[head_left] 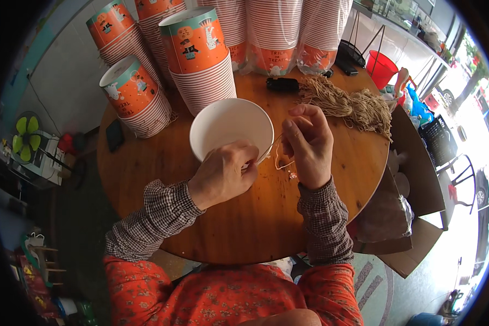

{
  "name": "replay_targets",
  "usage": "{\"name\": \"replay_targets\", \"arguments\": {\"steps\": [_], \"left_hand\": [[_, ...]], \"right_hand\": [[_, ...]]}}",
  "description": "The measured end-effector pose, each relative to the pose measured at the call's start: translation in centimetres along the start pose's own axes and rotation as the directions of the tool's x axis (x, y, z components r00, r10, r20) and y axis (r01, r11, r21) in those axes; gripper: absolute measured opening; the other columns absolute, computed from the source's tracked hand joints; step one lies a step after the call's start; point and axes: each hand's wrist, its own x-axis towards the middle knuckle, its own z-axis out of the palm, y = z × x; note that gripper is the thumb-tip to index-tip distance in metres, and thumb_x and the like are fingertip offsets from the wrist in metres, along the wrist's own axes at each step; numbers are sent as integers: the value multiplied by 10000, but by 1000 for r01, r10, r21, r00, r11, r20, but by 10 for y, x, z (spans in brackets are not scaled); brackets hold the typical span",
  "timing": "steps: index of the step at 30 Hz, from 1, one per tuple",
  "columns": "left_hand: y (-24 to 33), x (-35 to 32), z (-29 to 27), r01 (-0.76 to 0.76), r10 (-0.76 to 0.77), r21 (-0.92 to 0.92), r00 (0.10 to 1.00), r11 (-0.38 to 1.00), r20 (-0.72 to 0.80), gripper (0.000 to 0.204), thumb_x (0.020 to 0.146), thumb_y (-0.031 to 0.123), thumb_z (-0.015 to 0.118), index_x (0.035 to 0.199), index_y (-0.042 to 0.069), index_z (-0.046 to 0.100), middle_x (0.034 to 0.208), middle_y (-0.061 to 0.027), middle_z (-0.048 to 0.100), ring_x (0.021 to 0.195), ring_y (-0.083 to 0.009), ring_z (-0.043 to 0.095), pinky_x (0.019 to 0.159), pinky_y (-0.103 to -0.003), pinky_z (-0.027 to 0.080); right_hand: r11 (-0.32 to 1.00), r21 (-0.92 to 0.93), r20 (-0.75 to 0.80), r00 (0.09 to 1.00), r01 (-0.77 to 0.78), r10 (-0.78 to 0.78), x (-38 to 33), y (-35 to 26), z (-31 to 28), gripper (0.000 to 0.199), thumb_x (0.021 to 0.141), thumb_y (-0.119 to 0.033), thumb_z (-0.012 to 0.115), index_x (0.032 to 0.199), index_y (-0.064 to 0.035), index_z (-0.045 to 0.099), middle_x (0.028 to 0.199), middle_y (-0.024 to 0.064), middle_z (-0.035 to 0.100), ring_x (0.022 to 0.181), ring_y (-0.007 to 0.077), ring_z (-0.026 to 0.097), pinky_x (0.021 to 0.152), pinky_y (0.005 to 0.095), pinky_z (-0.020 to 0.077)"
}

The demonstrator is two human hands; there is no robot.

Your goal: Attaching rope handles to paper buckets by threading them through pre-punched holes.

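Observation:
A white paper bucket [223, 122] stands open-topped on the round wooden table in front of me. Over its near right rim, my left hand [228, 169] is closed, its fingertips pinched on a thin beige cord [277, 161]. The cord stretches from there to my right hand [308, 142], just right of the bucket, whose thumb and fingers pinch it. A loose loop of cord hangs down beside the bucket onto the table. My left hand hides part of the near rim, and the exact grip of its fingers is partly covered.
Stacked orange Halloween paper buckets [198, 49] crowd the table's far left, and plastic-wrapped stacks [271, 38] stand behind. A bundle of beige cords [348, 103] lies far right, next to a black object [282, 85]. A dark phone [114, 135] lies left. Open cardboard boxes [418, 185] adjoin the right edge.

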Motion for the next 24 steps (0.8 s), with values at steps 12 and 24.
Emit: {"name": "replay_targets", "arguments": {"steps": [12,24], "left_hand": [[-39,-42,-19,-168,231,377,964,911,-129,130,799,6,609,923,47,606,859,-96,642,798,-294,639,719,-399,511],[-143,-105,-112,151,33,351,884,924,-467,246,869,-58,565,1099,20,599,1128,-133,601,1037,-319,592,900,-360,483]], "right_hand": [[906,226,240,922,-359,305,14,-14,-7,86,945,-97,600,1004,-36,589,699,3,563,485,60,451,408,194,332],[811,480,394,908,-336,143,20,-33,-10,140,975,-79,529,1099,-66,593,877,56,627,526,49,436,436,181,344]]}}
